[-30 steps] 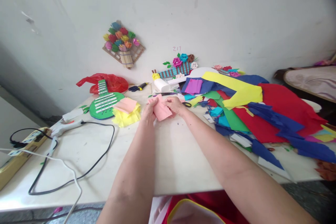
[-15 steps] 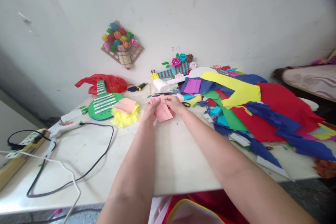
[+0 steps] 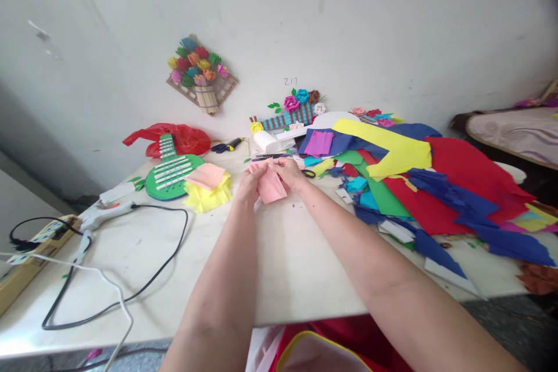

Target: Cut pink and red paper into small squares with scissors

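Note:
A piece of pink crepe paper [image 3: 272, 188] hangs between my two hands, above the middle of the table. My left hand [image 3: 250, 181] pinches its upper left part. My right hand [image 3: 285, 171] grips the upper right edge, fingers bent and close to the left ones. Lengthwise creases run down the paper. To the left, a pink paper piece [image 3: 207, 176] lies on crumpled yellow paper [image 3: 208, 197]. Black scissor handles [image 3: 308, 174] show just beyond my right hand.
At left are a green guitar-shaped craft [image 3: 168, 183], a glue gun [image 3: 107, 215] with looping cords, and a power strip [image 3: 41, 250]. Coloured paper, including a red sheet [image 3: 468, 174], covers the right side. Pliers [image 3: 229, 145] and a white roll [image 3: 267, 142] lie behind.
The pink paper looks more creased and pleated between my fingers. Both hands stay in nearly the same place; the view has shifted very slightly.

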Available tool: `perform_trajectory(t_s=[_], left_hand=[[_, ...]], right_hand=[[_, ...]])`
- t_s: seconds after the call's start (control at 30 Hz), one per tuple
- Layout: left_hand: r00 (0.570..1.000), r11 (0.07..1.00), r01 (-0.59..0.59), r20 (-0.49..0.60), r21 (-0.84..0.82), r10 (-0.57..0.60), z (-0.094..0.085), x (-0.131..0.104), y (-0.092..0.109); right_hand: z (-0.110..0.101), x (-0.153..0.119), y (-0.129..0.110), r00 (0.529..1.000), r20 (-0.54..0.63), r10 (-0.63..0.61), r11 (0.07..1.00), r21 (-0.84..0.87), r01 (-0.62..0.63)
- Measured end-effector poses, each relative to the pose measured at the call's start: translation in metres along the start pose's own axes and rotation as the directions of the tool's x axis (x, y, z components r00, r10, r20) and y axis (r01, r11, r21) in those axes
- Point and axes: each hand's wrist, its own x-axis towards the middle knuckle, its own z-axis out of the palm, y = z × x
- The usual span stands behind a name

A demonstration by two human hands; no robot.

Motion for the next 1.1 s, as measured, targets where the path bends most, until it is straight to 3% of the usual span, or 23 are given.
perform_trajectory(t_s=[0.37,0.5,0.57,0.63,0.7,0.8,0.87,0.93,1.1], left_hand=[[0.998,0.996,0.055,0.022,0.064,-0.057,0.001,-0.003,-0.001],[0.998,0.996,0.063,0.025,0.060,-0.064,-0.001,-0.001,-0.003],[0.998,0.998,0.059,0.007,0.032,-0.059,-0.003,0.000,-0.003],[0.998,0.999,0.050,-0.038,0.003,-0.050,-0.004,0.001,-0.003],[0.995,0.999,0.041,-0.095,-0.017,-0.043,-0.005,0.002,-0.003],[0.988,0.999,0.035,-0.150,-0.041,-0.040,-0.005,0.003,-0.002],[0.985,0.998,0.028,-0.170,-0.057,-0.037,-0.004,0.002,-0.001],[0.981,0.997,0.020,-0.189,-0.074,-0.033,-0.003,0.001,0.000],[0.979,0.995,0.012,-0.201,-0.095,-0.031,-0.004,0.002,-0.001]], right_hand=[[0.000,0.004,0.003,0.995,-0.093,0.020,0.998,0.066,-0.013],[-0.001,0.005,0.000,0.996,-0.070,0.045,0.996,0.075,-0.040],[-0.005,0.005,-0.003,0.994,-0.075,0.083,0.996,0.026,-0.081],[-0.012,0.007,-0.006,0.988,-0.117,0.103,0.983,-0.141,-0.119],[-0.021,0.008,-0.008,0.983,-0.173,0.064,0.892,-0.432,-0.134],[-0.034,0.010,-0.012,0.975,-0.218,0.034,0.584,-0.787,-0.197],[-0.040,0.010,-0.014,0.975,-0.191,0.117,0.410,-0.884,-0.223],[-0.042,0.011,-0.014,0.964,-0.161,0.210,0.296,-0.930,-0.220],[-0.041,0.007,-0.011,0.954,-0.163,0.251,0.158,-0.966,-0.207]])
